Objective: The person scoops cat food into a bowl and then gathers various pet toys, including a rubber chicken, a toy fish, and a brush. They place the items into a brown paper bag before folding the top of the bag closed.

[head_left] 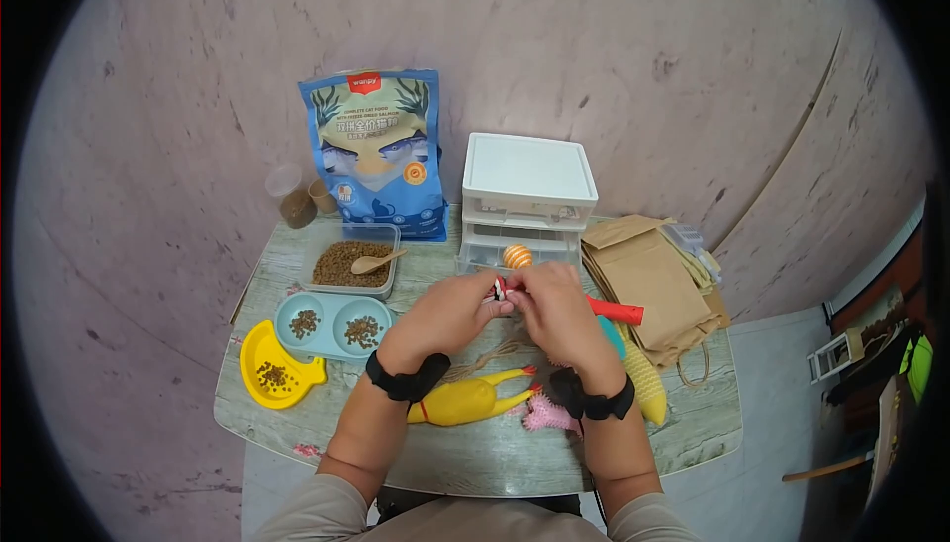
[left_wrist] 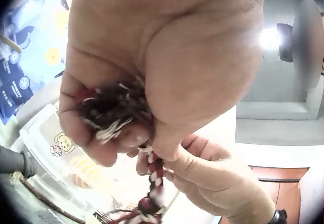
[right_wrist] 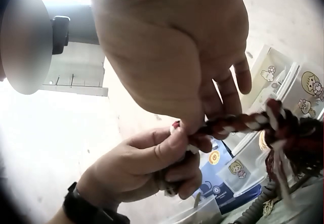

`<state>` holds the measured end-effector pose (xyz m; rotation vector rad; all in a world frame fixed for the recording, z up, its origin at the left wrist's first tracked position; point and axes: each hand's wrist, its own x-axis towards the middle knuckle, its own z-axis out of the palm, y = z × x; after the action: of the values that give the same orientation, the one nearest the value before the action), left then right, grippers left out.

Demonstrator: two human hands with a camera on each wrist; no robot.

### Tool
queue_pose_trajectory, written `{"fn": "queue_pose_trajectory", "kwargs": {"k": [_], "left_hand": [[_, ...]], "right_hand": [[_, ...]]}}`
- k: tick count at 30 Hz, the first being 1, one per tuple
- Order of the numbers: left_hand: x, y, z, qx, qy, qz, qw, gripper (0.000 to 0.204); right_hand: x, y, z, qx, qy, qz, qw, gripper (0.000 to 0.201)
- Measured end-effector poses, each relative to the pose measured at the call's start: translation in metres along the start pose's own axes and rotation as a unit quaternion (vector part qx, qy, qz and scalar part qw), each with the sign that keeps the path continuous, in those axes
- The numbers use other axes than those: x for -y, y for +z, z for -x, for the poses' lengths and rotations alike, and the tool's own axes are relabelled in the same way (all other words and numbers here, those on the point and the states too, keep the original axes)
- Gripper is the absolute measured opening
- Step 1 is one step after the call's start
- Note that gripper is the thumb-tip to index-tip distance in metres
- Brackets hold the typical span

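Note:
A braided rope in red, white and black (left_wrist: 156, 176) (right_wrist: 238, 123) is held between the two hands above the table, in front of the drawer unit. My left hand (head_left: 450, 304) (left_wrist: 167, 57) curls round its frayed, tufted end (left_wrist: 114, 107). Close against it, my right hand (head_left: 554, 306) (right_wrist: 167, 57) pinches the braid between thumb and fingers. In the right wrist view the braid runs out to a knot (right_wrist: 278, 125) with loose strands. The fingertips of both hands nearly meet, and the hands hide part of the rope in the head view.
Behind the hands stands a white drawer unit (head_left: 529, 171) with an orange striped ball (head_left: 517, 256). Left are a blue food bag (head_left: 381, 166), a kibble box (head_left: 351, 263) and bowls (head_left: 334, 324) (head_left: 259, 384). Nearer lies a yellow chicken toy (head_left: 463, 401); right, paper bags (head_left: 648, 280) and a red handle (head_left: 618, 311).

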<state>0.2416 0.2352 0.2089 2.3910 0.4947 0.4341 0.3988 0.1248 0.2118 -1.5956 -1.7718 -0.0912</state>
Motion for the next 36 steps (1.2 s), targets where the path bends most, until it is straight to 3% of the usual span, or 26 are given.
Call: {"fn": "queue_pose_trajectory", "kwargs": {"k": [3, 7, 9, 13, 15, 16, 18, 22, 24, 28, 32, 34, 36], "left_hand": [[-0.008, -0.009, 0.004, -0.056, 0.029, 0.083, 0.995, 0.029], [-0.013, -0.019, 0.005, -0.040, 0.010, 0.097, 0.994, 0.029], [-0.014, -0.018, 0.005, -0.062, 0.016, 0.158, 0.985, 0.028], [-0.003, -0.014, 0.001, -0.124, 0.021, 0.156, 0.980, 0.027], [0.004, -0.012, -0.003, -0.221, 0.073, 0.129, 0.964, 0.024], [0.004, -0.014, -0.003, -0.229, 0.075, 0.131, 0.962, 0.024], [0.002, -0.017, 0.000, -0.278, -0.058, 0.169, 0.944, 0.021], [0.008, -0.021, 0.000, -0.299, -0.066, 0.140, 0.942, 0.020], [0.003, -0.023, 0.002, -0.264, -0.108, 0.169, 0.943, 0.022], [0.006, -0.026, 0.003, -0.254, -0.108, 0.137, 0.951, 0.024], [0.009, -0.025, 0.004, -0.252, -0.094, 0.120, 0.956, 0.026], [0.012, -0.024, 0.003, -0.252, -0.090, 0.113, 0.957, 0.026], [0.013, -0.024, 0.003, -0.255, -0.079, 0.096, 0.959, 0.026]], "right_hand": [[-0.001, -0.006, 0.002, 0.015, 0.037, -0.110, 0.993, 0.020], [-0.005, -0.018, 0.002, 0.045, 0.053, -0.149, 0.986, 0.023], [-0.001, -0.026, 0.002, 0.047, 0.098, -0.199, 0.974, 0.021], [-0.010, -0.035, 0.004, 0.052, 0.105, -0.152, 0.981, 0.019], [-0.017, -0.034, 0.002, -0.027, 0.068, -0.123, 0.990, 0.017], [-0.019, -0.034, -0.004, -0.024, 0.061, -0.119, 0.991, 0.017], [-0.023, -0.032, -0.014, -0.063, 0.122, -0.068, 0.988, 0.016], [-0.056, -0.010, -0.041, -0.021, 0.087, 0.009, 0.996, 0.017], [-0.071, 0.003, -0.045, 0.004, 0.061, 0.039, 0.997, 0.016], [-0.077, 0.010, -0.045, 0.076, 0.035, 0.121, 0.989, 0.015], [-0.071, 0.005, -0.044, 0.081, 0.046, 0.153, 0.984, 0.016], [-0.072, 0.004, -0.042, 0.038, 0.000, 0.170, 0.985, 0.016], [-0.072, 0.006, -0.041, 0.077, 0.012, 0.147, 0.986, 0.015]]}}
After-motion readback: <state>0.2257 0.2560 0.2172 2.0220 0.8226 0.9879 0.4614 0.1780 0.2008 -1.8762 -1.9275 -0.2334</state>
